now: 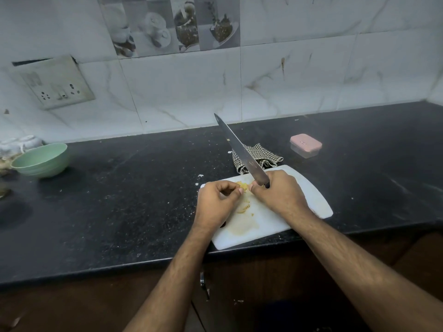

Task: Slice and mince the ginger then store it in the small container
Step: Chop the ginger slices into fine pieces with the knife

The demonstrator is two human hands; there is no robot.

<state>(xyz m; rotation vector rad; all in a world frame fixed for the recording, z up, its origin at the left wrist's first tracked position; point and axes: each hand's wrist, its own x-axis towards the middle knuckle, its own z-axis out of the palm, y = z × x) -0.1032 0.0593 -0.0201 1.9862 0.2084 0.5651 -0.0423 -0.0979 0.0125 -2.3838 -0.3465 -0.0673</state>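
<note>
A white cutting board (309,200) lies at the counter's front edge. On it sits yellow minced ginger (242,186), with more bits and a stain lower down. My right hand (279,191) grips the handle of a large knife (239,149), whose blade points up and away to the left. My left hand (215,202) has its fingers curled and its fingertips pinch at the ginger beside the right thumb. The small container (305,145), clear with a pink lid on it, stands on the counter behind the board to the right.
A checked cloth (262,155) lies crumpled just behind the board. A green bowl (42,160) stands at the far left of the black counter (119,200), next to pale crockery. A socket plate (54,83) hangs on the tiled wall.
</note>
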